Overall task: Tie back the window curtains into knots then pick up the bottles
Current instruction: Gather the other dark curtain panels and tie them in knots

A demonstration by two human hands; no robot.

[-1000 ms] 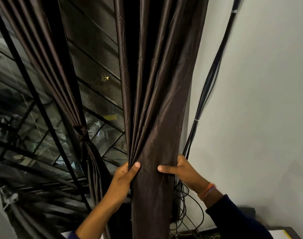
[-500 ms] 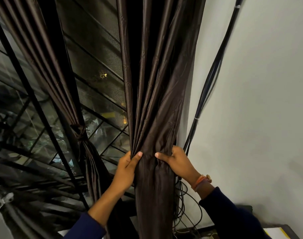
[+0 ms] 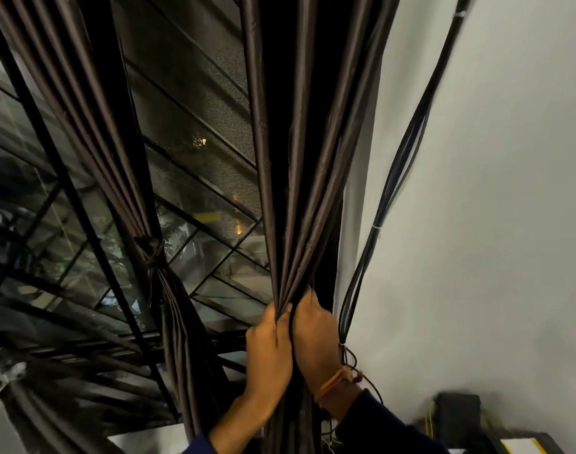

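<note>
Both hands clutch the dark brown satin curtain (image 3: 299, 191) hanging beside the white wall (image 3: 493, 224): the left hand (image 3: 268, 352) and the right hand (image 3: 316, 342) curl round its gathered folds, side by side. Further left, a second brown curtain (image 3: 93, 126) already hangs knotted against the barred window (image 3: 195, 178).

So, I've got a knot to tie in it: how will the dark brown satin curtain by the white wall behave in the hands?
The dark brown satin curtain is probably floppy: it bunches into narrow folds where the left hand and right hand grip it. Its sheen suggests slippery cloth, so a knot may slacken. It hangs long, so likely some weight.
</note>
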